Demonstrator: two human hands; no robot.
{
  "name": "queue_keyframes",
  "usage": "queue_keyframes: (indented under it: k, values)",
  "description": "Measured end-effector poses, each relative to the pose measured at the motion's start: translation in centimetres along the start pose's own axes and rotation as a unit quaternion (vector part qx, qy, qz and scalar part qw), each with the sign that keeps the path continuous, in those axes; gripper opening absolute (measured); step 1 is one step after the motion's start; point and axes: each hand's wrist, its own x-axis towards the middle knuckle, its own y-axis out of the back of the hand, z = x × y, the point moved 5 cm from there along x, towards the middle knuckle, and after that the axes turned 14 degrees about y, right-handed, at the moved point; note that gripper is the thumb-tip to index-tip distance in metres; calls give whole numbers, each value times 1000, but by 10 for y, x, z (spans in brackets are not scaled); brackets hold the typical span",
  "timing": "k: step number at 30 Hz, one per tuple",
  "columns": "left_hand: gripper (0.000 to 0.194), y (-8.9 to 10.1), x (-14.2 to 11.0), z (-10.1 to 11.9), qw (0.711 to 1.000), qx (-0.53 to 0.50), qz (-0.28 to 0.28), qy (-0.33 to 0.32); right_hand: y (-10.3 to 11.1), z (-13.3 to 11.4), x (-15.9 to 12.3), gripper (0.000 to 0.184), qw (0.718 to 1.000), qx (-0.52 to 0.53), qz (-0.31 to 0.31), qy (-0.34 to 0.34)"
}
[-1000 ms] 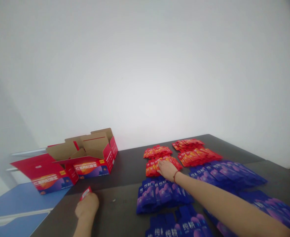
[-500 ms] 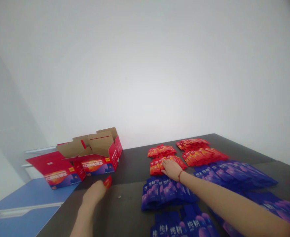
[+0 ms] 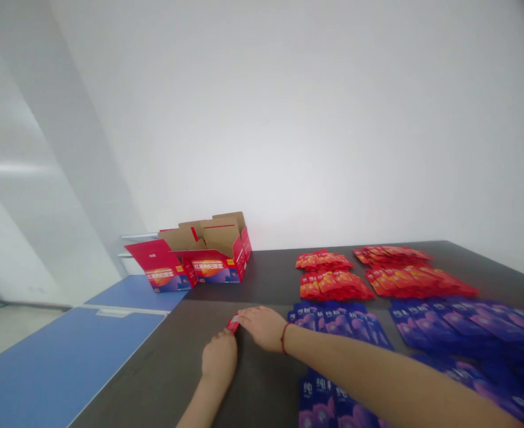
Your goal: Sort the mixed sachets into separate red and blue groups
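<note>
My left hand (image 3: 220, 355) is closed on a small red sachet (image 3: 233, 324) just above the dark table (image 3: 168, 368). My right hand (image 3: 262, 326), with a red cord at its wrist, has come across to the same sachet and its fingertips touch it; I cannot see whether they grip. Right of both hands lie rows of blue-purple sachets (image 3: 333, 315), with more at the near edge (image 3: 328, 398). Beyond them are fanned rows of red-orange sachets (image 3: 333, 285) and more red sachets farther right (image 3: 413, 276).
An open red carton (image 3: 220, 252) with brown flaps raised stands at the table's far left corner, with a second red carton (image 3: 157, 264) beside it. A blue tabletop (image 3: 57, 362) adjoins on the left. A white wall rises behind.
My right hand left the red-orange sachets and moved left to meet my left hand. My left hand carried the red sachet rightward. The view has swung left.
</note>
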Motion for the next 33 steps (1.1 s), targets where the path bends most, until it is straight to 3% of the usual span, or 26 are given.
queue_keyframes:
  k: [7, 12, 16, 19, 24, 30, 33]
  values:
    - [38, -18, -1, 1, 999, -42, 29, 12, -37, 0, 44, 30, 999, 25, -38, -16]
    - [33, -14, 15, -12, 996, -90, -17, -2, -34, 14, 48, 21, 996, 31, -74, -46]
    - [16, -19, 35, -33, 967, -248, -54, -22, -24, 28, 35, 28, 990, 68, -105, -61]
    - [26, -27, 45, -36, 904, -416, -97, -36, -18, 34, 20, 36, 986, 102, -103, -78]
    - [39, -32, 40, -26, 754, -632, -177, 9, -9, 37, -1, 37, 980, 137, -60, -131]
    - [50, -35, 14, 3, 579, -732, -351, 84, 14, 38, -31, 39, 962, 137, -2, -238]
    - [52, -32, 8, 17, 541, -763, -347, 69, 34, 28, -52, 31, 954, 149, 31, -260]
